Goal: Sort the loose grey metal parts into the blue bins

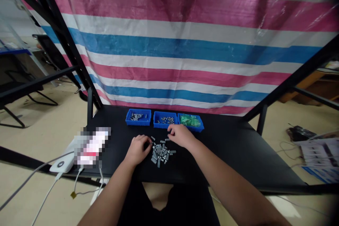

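A loose pile of small grey metal cylinders (160, 152) lies on the black table in front of me. At its left edge is my left hand (137, 151), its fingers curled and thumb and index drawn together; whatever is between the tips is too small to make out. My right hand (182, 135) hovers above the pile's far right side, close to the front of the middle blue tray (161, 125). Its fingers are bent into a pinch, with any held piece hidden. Small shiny metal parts (167, 120) fill part of that tray.
A left blue tray (138, 123) holds grey cylinders, and a right blue tray (197, 128) holds green plastic packets. At the table's left lie a blurred phone-like device (92, 148) and a white power bank (62, 162) with cables. A striped sheet (174, 53) hangs behind.
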A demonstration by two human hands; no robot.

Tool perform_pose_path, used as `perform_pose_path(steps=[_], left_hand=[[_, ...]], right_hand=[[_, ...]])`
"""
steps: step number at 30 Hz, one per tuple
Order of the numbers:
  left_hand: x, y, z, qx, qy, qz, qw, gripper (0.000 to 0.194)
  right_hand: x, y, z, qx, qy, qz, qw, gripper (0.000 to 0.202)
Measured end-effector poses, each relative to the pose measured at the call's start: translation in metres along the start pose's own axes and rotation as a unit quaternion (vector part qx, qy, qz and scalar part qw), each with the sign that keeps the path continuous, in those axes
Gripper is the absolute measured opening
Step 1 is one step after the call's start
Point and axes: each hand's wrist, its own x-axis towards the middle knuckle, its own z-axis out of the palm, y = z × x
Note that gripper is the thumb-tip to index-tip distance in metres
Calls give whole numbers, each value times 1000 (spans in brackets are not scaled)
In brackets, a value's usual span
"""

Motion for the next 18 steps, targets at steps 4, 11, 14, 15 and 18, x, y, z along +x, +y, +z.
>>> perform_pose_path(steps=[4,11,14,15,18], left_hand=[[0,1,0,5,-1,-5,1000,6],[1,0,1,10,1,-4,1000,6],[0,0,2,7,1,-4,1000,6],[0,0,1,5,1,-3,1000,6],[-1,0,1,1,2,-1,1000,6]], right_hand=[[-24,-4,11,7,-117,-44,992,16],[-29,-6,22,12,-137,-59,989,16],[-17,-3,17,11,-111,-56,992,14],[-12,-1,14,11,-70,-51,996,13],[0,6,4,-1,114,-11,993,13]])
